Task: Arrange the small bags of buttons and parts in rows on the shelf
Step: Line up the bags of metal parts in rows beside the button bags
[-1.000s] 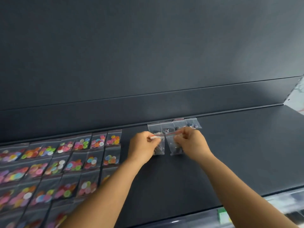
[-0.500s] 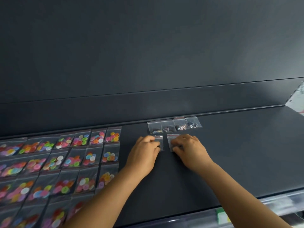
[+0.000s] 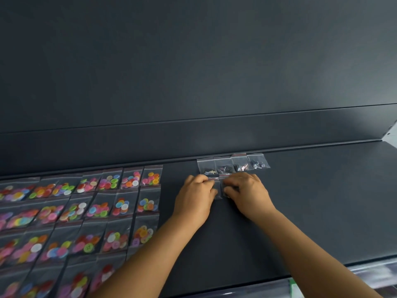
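Note:
On the dark shelf (image 3: 318,203), a row of several small clear bags of metal parts (image 3: 233,165) lies along the back edge. Just in front of that row, my left hand (image 3: 194,197) holds a small parts bag (image 3: 218,188) against the shelf, with curled fingers on its top and the thumb at its side. My right hand (image 3: 249,193) grips a second small parts bag (image 3: 225,187) right beside it in the same way. Both bags are mostly hidden by my fingers. Rows of bags of coloured buttons (image 3: 120,207) fill the shelf's left part.
The shelf's back wall (image 3: 214,136) rises right behind the row of parts bags. A bare dark surface stretches to the right of my hands. Below the shelf's front edge at the lower right, a lower level with blurred items (image 3: 373,276) shows.
Both hands have lowered the two bags from a lifted, hanging position down onto the shelf, just in front of the row of parts bags.

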